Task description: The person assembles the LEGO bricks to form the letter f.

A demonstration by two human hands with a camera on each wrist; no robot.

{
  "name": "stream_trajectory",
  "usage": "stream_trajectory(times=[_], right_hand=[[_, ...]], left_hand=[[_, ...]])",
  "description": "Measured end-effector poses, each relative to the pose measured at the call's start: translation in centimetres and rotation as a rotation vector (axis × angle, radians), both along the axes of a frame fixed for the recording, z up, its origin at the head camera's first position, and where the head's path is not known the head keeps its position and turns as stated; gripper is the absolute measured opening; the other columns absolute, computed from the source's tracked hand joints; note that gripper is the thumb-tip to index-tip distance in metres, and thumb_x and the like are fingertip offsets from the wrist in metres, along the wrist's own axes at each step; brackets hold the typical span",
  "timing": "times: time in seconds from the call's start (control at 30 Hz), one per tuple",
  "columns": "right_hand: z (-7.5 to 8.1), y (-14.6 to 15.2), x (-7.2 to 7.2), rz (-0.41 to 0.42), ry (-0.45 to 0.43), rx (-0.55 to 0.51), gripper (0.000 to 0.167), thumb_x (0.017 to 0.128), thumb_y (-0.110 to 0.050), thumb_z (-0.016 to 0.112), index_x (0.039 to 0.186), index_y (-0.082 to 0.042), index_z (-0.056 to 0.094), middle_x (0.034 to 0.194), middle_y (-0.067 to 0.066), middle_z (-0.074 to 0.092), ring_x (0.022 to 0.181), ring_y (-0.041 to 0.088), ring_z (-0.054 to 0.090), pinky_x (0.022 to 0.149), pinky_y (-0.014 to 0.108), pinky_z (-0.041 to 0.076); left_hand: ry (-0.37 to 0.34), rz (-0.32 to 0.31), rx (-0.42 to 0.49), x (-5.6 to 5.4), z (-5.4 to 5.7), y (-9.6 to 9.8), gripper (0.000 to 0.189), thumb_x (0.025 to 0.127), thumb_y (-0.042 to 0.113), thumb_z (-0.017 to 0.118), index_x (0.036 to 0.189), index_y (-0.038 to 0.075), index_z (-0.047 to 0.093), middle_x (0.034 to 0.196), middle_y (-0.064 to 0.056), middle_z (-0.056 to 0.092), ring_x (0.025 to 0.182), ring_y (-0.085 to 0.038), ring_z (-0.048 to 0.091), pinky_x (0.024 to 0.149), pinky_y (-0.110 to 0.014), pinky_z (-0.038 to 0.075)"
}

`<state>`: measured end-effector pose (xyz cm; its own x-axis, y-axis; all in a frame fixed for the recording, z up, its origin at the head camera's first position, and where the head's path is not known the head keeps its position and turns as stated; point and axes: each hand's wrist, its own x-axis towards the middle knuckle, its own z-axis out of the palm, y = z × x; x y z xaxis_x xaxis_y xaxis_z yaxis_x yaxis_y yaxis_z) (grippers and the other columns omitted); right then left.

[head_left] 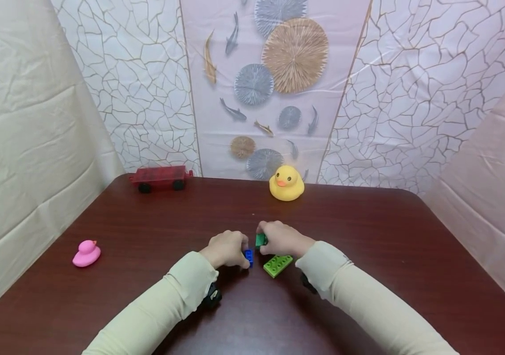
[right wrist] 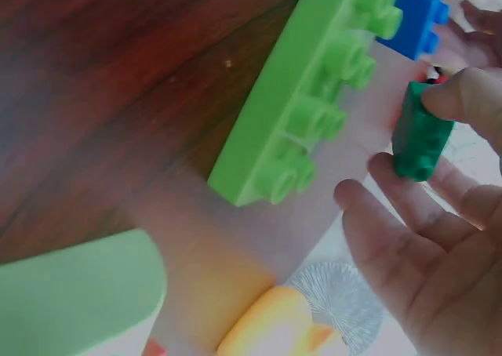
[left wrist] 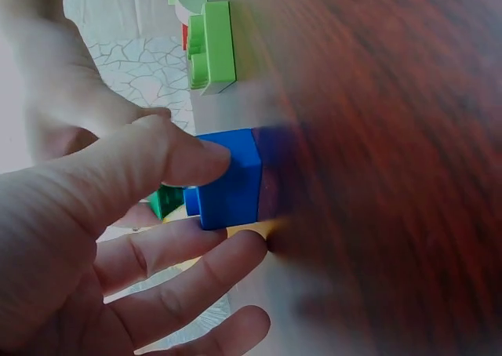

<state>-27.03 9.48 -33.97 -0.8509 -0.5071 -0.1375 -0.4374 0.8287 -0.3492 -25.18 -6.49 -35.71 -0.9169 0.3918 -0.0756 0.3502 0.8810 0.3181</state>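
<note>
My left hand [head_left: 227, 249] pinches a small blue toy brick [left wrist: 229, 179] between thumb and fingers, close on the tabletop with its studs showing. To the right, my right hand [head_left: 285, 237] holds a small dark green toy brick [right wrist: 421, 132] between thumb and fingertips, raised over the table. A longer lime green brick [head_left: 278, 265] lies studs up on the table, just below the right hand and right of the blue brick. In the right wrist view, a pale green rounded piece [right wrist: 82, 293] stands near the lime brick; my right arm hides it in the head view.
A yellow rubber duck [head_left: 286, 183] sits at the table's back edge. The red toy wagon [head_left: 161, 176] with black wheels stands at the back left, and a pink duck [head_left: 86, 254] is on the left. Patterned cloth [head_left: 146, 98] hangs behind the dark wooden table [head_left: 367, 231].
</note>
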Motion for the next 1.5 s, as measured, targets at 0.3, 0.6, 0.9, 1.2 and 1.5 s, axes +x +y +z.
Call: stream_trajectory(times=[0.3,0.6,0.9,1.2,1.5], right_hand=[[0.7,0.9,1.1,0.063,0.021,-0.123,0.033,0.075,-0.017,0.068,0.101,-0.002,0.054,0.08,0.003,0.056,0.065,0.011,0.051,0.058,0.023,0.044],[0.3,0.3,1.7,0.182,0.085,-0.112,0.027,0.072,-0.016,0.07,0.095,-0.003,0.062,0.08,0.0,0.059,0.064,0.007,0.051,0.056,0.02,0.043],[1.1,-1.0,1.9,0.151,0.056,-0.084,0.024,0.07,-0.015,0.073,0.088,-0.004,0.062,0.073,-0.001,0.058,0.06,0.008,0.05,0.053,0.021,0.043],[0.9,-1.6,1.1,0.16,0.023,-0.069,0.014,0.068,-0.016,0.075,0.078,-0.009,0.067,0.065,-0.007,0.058,0.057,0.005,0.05,0.051,0.02,0.042],[1.1,-1.8,0.9,0.125,0.003,-0.078,0.02,0.063,-0.02,0.078,0.072,-0.008,0.067,0.06,-0.007,0.056,0.054,0.008,0.048,0.05,0.021,0.041]], left_hand=[[-0.037,-0.003,0.026,-0.3,0.1,0.2,0.021,0.06,0.027,0.074,0.07,0.019,0.057,0.063,0.006,0.052,0.058,-0.013,0.048,0.05,-0.031,0.038],[-0.055,0.0,0.035,-0.2,0.2,0.4,0.021,0.061,0.028,0.075,0.07,0.019,0.058,0.064,0.006,0.052,0.059,-0.012,0.047,0.051,-0.031,0.037],[-0.08,-0.009,0.065,-0.7,-0.2,0.2,0.021,0.061,0.028,0.076,0.072,0.019,0.06,0.067,0.007,0.054,0.062,-0.013,0.048,0.052,-0.031,0.038],[-0.097,-0.029,0.062,-0.9,-0.1,-0.1,0.025,0.058,0.031,0.079,0.072,0.019,0.062,0.065,0.006,0.055,0.061,-0.013,0.049,0.051,-0.03,0.039],[-0.17,-0.083,0.234,-1.3,1.1,-0.6,0.03,0.06,0.017,0.079,0.085,0.008,0.065,0.068,0.005,0.06,0.064,-0.009,0.053,0.058,-0.023,0.042]])
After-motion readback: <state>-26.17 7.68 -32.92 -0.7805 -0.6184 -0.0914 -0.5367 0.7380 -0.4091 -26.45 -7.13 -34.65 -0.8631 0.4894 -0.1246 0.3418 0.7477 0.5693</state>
